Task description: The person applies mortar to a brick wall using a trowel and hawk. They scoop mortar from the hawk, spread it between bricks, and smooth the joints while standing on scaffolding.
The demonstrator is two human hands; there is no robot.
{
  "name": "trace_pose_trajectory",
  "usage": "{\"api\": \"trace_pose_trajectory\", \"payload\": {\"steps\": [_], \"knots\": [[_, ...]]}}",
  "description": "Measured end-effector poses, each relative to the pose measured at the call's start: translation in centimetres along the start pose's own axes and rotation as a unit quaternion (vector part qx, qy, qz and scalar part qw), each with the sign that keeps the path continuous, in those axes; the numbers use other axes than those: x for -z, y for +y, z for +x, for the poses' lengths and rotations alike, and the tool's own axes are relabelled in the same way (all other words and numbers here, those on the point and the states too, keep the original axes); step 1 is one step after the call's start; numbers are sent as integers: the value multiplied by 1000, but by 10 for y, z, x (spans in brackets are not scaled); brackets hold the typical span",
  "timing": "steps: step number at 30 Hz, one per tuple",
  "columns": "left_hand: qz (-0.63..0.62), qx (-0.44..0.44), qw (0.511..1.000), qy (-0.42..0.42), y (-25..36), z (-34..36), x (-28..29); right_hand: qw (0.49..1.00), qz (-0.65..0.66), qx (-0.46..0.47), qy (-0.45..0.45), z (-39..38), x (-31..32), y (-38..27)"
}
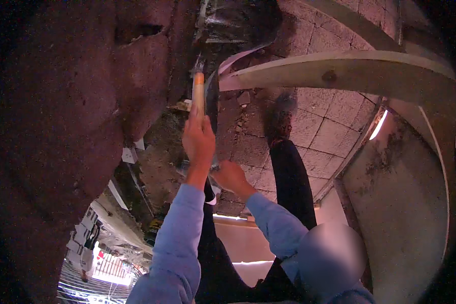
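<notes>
Okay, left hand (198, 142) is closed around the light wooden handle of a slim tool (198, 99), fingers wrapped, orange band near its far end. Tool points away from the person, tip near the dark shiny sheet (238, 23), which has a pale edge curling up; can't tell whether tip and sheet touch. Right hand (230, 177) sits just behind and to the right of the left one, fingers curled in, beside a small grey piece (215, 165); can't tell if it grips that. Rough wall (76, 126) at left, block paving (316, 101) at right, curved-looking wooden plank (299, 76) crossing above the paving, loose rubble (243, 99) near the sheet.
</notes>
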State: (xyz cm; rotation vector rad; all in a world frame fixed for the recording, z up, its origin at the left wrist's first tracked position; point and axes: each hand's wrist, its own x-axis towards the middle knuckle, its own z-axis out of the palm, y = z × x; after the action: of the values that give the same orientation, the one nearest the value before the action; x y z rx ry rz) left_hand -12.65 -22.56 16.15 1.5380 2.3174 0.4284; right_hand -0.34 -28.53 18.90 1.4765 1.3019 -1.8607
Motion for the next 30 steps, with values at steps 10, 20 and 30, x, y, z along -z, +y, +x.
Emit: {"api": "trace_pose_trajectory", "payload": {"steps": [10,20,30], "knots": [[-302,391,847,-197,-22,12,57,994,99,-27,40,15,35,22],[-175,352,917,-66,4,-169,116,950,185,32,251,-11,104,-33],[-337,365,857,-138,77,-251,131,909,384,-135,-93,-92,-16,5]]}}
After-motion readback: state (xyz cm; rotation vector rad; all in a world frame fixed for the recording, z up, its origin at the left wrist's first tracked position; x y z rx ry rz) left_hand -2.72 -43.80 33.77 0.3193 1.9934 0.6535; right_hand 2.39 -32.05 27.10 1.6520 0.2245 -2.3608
